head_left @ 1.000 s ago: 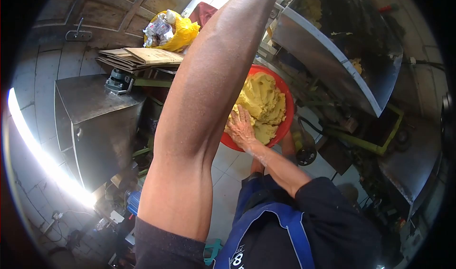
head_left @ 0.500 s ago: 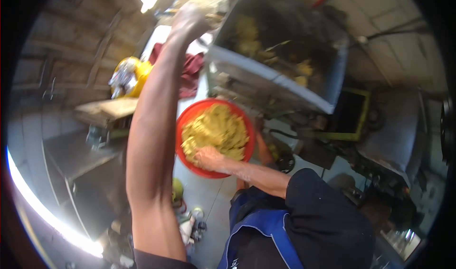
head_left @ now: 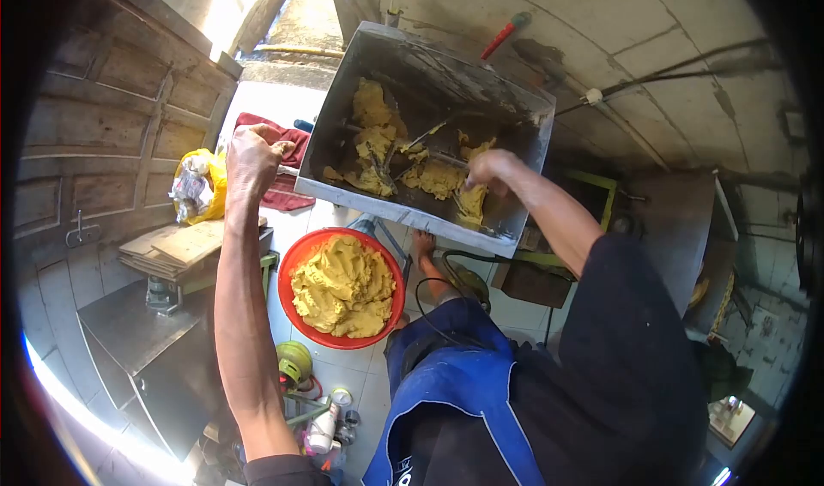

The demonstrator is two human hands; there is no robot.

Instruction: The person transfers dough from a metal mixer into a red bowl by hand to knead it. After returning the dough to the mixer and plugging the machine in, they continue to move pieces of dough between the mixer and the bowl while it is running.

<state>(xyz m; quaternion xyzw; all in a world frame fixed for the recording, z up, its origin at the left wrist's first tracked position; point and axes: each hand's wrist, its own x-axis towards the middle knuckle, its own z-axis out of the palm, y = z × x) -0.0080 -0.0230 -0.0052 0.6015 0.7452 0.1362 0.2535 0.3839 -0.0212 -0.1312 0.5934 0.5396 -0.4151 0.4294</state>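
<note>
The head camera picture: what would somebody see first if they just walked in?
Probably the bright red bowl on the floor in the middle, heaped with yellow dough. Just above it stands a big metal tub, tilted toward the bowl, with more yellow lumps stuck among its mixing blades. The right hand reaches into the tub, while the left hand grips something at the tub's left side; what it grips is hard to make out.
</note>
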